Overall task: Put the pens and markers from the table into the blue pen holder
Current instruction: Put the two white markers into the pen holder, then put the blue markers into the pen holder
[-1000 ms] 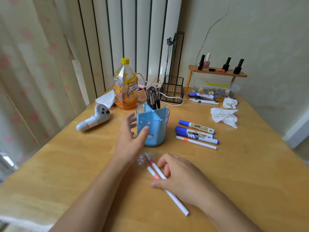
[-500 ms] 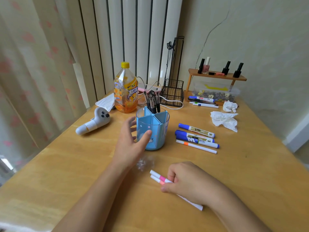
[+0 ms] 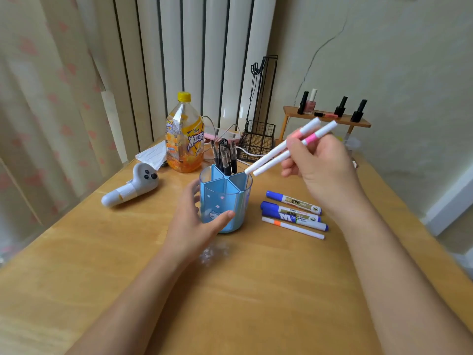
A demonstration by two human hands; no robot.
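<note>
The blue pen holder [image 3: 225, 201] stands mid-table with several black pens [image 3: 226, 157] in a back compartment. My left hand [image 3: 194, 221] wraps its left side, thumb across the front. My right hand [image 3: 320, 172] is raised to the right of the holder and grips two white pens with pink bands [image 3: 279, 152]; they slant down-left, their lower tips just above the holder's right rim. On the table right of the holder lie two blue-capped markers [image 3: 291, 208], a third marker [image 3: 304, 221] and a thin white pen with an orange band [image 3: 294, 228].
An orange drink bottle [image 3: 184, 139] and a white seal-shaped gadget [image 3: 133, 185] stand left of the holder. Behind are a black wire basket [image 3: 258, 142], cables, folded paper [image 3: 153, 155] and a small wooden shelf [image 3: 327, 119] with nail polish bottles. The table edge runs along the right.
My right hand picked the two pink-banded pens off the table in front and lifted them up to the holder's right rim. My left hand stayed on the holder.
</note>
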